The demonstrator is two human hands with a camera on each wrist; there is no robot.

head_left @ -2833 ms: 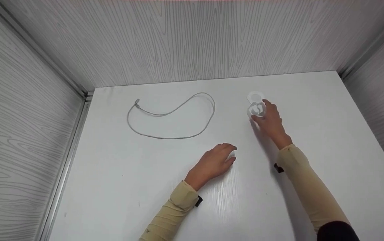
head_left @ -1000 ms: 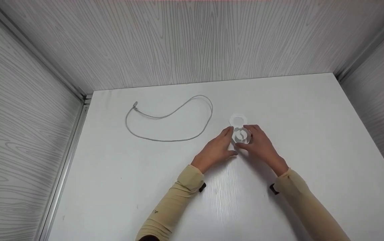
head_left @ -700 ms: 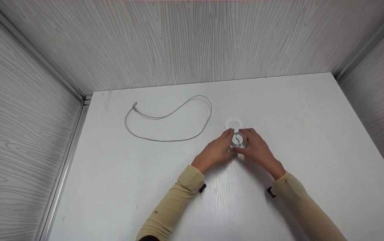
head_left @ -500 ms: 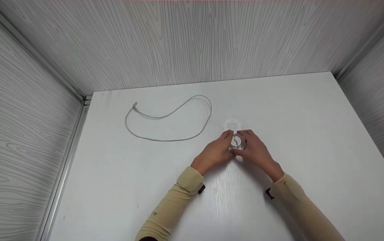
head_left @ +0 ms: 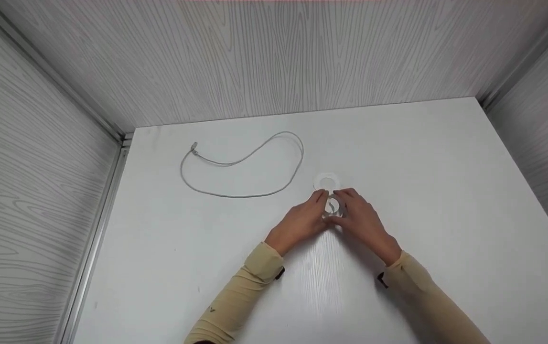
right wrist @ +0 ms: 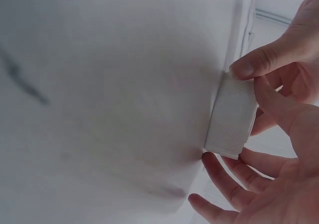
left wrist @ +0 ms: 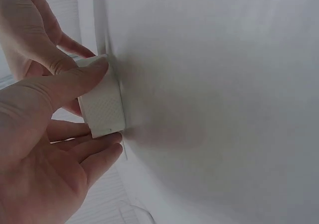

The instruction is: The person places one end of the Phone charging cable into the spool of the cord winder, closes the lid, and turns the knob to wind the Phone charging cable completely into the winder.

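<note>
Both hands hold a small white cable-winder case [head_left: 333, 207], whose hub shows an S-shaped slot. Its ring-shaped lid [head_left: 326, 176] is flipped open toward the back. My left hand [head_left: 301, 220] grips the left side, with thumb at the near wall and fingertips at the far one. On the opposite side, my right hand [head_left: 362, 220] grips it between thumb and fingers. In the left wrist view, the case's patterned side wall [left wrist: 104, 104] shows between thumb and fingers, close to the table. The same kind of wall [right wrist: 230, 117] faces the right wrist view.
A thin grey cable [head_left: 241, 197] lies in a wide loop on the white table [head_left: 422, 167], left of the hands. Its plug ends [head_left: 194, 147] sit together at the far left. Wood-grain panels [head_left: 274, 57] enclose the back and sides.
The right hand has brought the open case from the back right leftward and nearer. The left hand, earlier holding nothing, has moved up and now grips it too. The cable stays put.
</note>
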